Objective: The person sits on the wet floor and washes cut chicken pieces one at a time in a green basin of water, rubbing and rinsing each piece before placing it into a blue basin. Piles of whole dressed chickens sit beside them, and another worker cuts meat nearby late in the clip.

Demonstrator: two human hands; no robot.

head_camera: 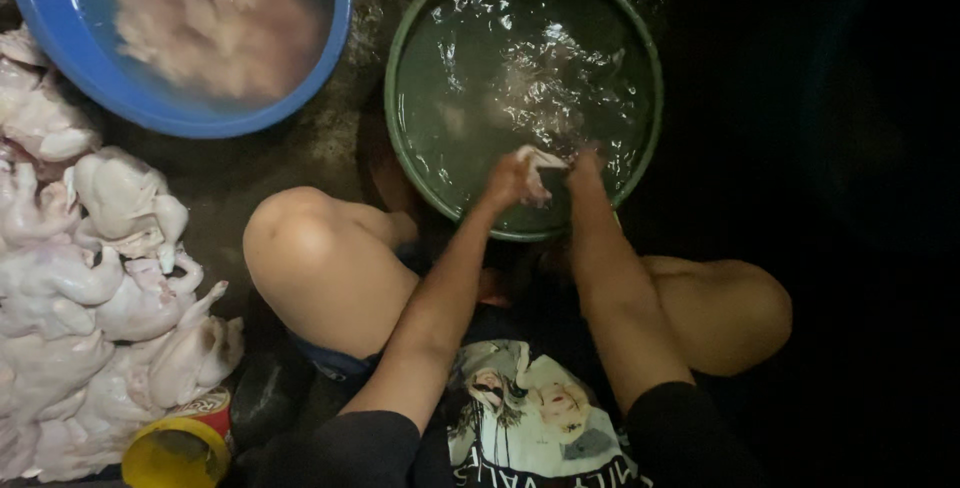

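A round green basin full of water sits on the wet floor in front of my knees. Over its near rim, both hands hold one pale piece of raw chicken. My left hand grips it from the left. My right hand grips it from the right, fingers partly in the water. The rest of the piece is blurred under the rippling surface.
A blue basin with pale chicken in cloudy water stands at the upper left. Several plucked whole chickens are piled on the floor at the left. A can with a yellow lid stands by my left knee. The right side is dark.
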